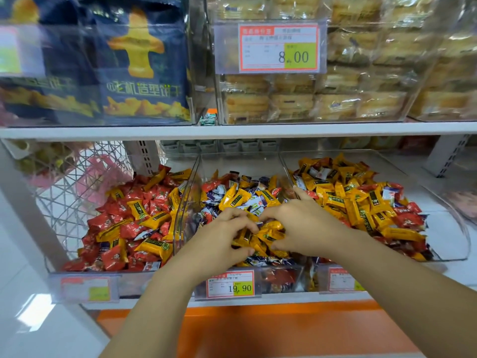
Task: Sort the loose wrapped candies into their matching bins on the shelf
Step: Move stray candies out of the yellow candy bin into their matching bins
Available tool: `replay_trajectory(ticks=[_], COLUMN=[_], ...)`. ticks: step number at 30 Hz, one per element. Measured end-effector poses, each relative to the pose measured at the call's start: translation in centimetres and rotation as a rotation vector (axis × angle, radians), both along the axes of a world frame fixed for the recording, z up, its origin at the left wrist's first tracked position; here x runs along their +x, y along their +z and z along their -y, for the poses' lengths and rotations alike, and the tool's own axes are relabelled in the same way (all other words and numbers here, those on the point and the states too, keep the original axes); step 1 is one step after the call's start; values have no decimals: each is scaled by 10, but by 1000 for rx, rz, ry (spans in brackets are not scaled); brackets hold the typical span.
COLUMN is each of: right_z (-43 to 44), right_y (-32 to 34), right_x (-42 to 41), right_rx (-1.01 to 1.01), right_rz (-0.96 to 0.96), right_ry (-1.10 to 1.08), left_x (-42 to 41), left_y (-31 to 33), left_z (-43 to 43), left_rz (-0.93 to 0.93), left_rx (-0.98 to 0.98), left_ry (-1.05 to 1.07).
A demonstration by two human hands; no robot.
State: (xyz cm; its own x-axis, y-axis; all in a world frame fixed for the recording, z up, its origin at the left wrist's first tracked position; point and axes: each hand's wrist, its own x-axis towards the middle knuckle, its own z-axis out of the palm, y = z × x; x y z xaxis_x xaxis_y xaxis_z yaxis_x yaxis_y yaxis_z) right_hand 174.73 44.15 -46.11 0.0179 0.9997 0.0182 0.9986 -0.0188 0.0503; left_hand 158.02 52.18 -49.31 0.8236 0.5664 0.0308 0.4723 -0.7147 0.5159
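Three clear bins sit side by side on the lower shelf. The left bin point(55, 276) holds mostly red candies with some yellow ones. Purple-white, yellow and a few red candies are mixed in the middle bin point(187, 202). Mostly yellow candies fill the right bin point(449, 244). Both hands are in the middle bin. My left hand point(222, 239) and my right hand point(302, 226) curl around a clump of yellow candies point(268, 235) held between them.
The upper shelf carries a bin of dark blue biscuit bags point(139, 65) and bins of wrapped cakes point(309, 99) behind an 8.00 price tag point(278, 47). A 19.90 tag point(231, 284) fronts the middle bin. A white wire rack point(67, 189) stands at the left.
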Motion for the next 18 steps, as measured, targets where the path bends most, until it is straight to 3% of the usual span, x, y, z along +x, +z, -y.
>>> replay_trajectory(ticks=[8,14,18], right_z=[16,27,31], right_y=[7,10,4], right_x=[10,30,51], right_rx=[205,486,547], right_rz=[-411,-594,-589], right_ry=[-6,-105,-244], left_x=[16,9,0], left_y=[-3,-6,4], left_z=[5,0,2], left_rz=[-188,84,322], left_rx=[179,121,144], left_ry=[-5,97,205])
